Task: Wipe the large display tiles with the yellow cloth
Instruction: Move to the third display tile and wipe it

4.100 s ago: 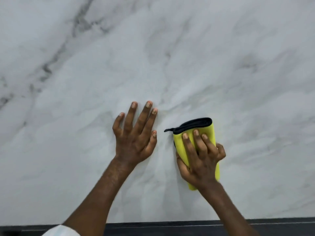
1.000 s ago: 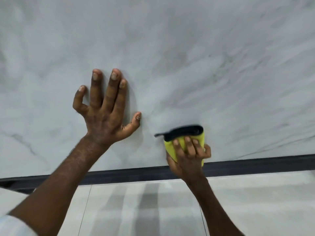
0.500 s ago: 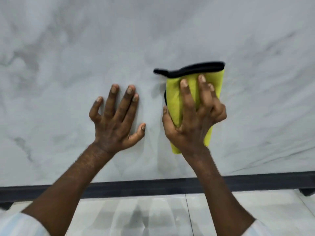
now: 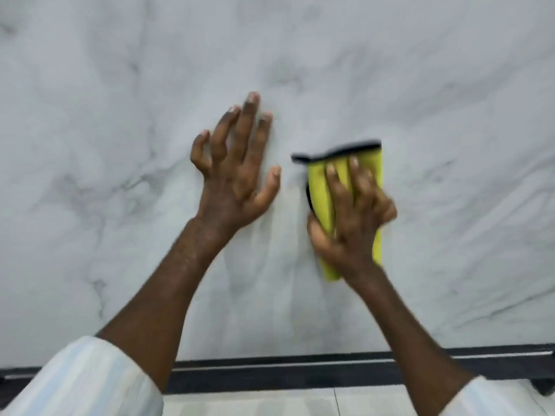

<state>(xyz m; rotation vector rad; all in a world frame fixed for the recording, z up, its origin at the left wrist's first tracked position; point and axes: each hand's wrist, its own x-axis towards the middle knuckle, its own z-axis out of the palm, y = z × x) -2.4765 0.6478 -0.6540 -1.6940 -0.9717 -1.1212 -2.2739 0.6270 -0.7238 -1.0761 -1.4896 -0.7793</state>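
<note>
Right hand [image 4: 351,223], gripping the yellow cloth [image 4: 318,190], has swept up from the tile's [image 4: 450,85] bottom edge to centre frame, mid-wipe; left hand [image 4: 234,181] spread beside it.

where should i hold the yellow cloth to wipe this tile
Probably come from below, palm over the middle of the yellow cloth as the right hand does, thumb round its left long edge. It is a folded long pad lying flat on the tile, black trim uppermost, so only face and edges offer hold.
</note>
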